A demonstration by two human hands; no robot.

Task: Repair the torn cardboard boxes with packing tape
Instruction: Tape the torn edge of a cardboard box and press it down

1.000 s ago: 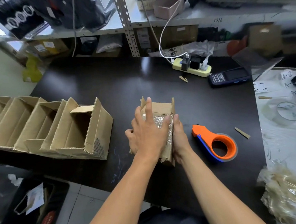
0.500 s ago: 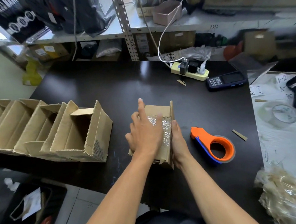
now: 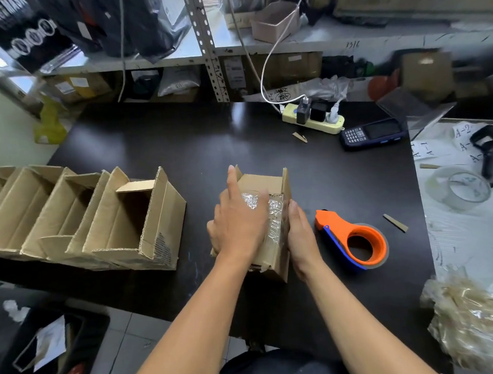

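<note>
A: Boxes first, on the left: a row of open brown cardboard boxes [image 3: 75, 219] lies nested along the black bench [image 3: 178, 145]. All that shows inside each is part of the next one.

B: And the one being mended?

A: Mid-bench, the small brown cardboard box [image 3: 264, 185] sits under both hands, with wrinkled clear packing tape [image 3: 275, 214] across its upper face. The left hand [image 3: 239, 219] lies flat on that tape, fingers straight, its grip wide and closed round nothing. The right hand [image 3: 299, 235] is against the box's right wall; whether its fingers curl round the edge, I cannot tell.

B: How would you do this step well?

A: I'd rub from the middle outward so the creases flatten, then press the tape over the corner onto the side wall, while the right hand keeps the box from sliding.

B: Further right?

A: The orange and blue plastic tape dispenser [image 3: 352, 239] lies just beside the box, untouched. Further right, a clear tape roll [image 3: 458, 189] sits on a white surface.
</note>
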